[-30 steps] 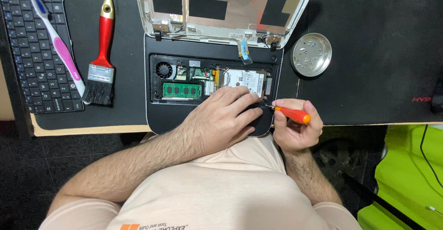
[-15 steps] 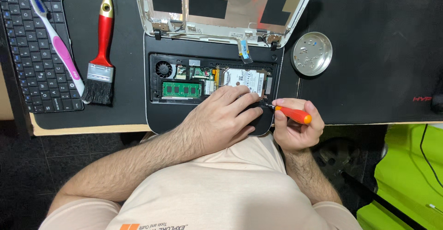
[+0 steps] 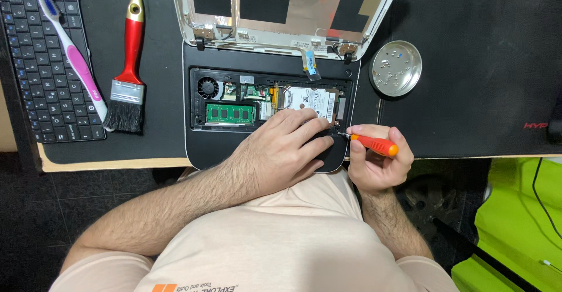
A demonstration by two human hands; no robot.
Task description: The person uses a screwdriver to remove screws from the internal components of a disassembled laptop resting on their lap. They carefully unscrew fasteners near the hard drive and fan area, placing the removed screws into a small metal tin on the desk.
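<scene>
My right hand [image 3: 377, 163] grips an orange-handled screwdriver [image 3: 374, 145] at the opened laptop base [image 3: 205, 145], its tip at the base's near right corner, my left hand [image 3: 287, 151] flat on it; screws already sit in the metal dish [image 3: 396, 68] to its right.

Electronics repair bench, black desk mat [image 3: 468, 110], opened laptop [image 3: 263, 93] centre frame, brush [image 3: 130, 69] and spare keyboard [image 3: 35, 63] upper left, metal screw dish [image 3: 396, 68] upper right
</scene>
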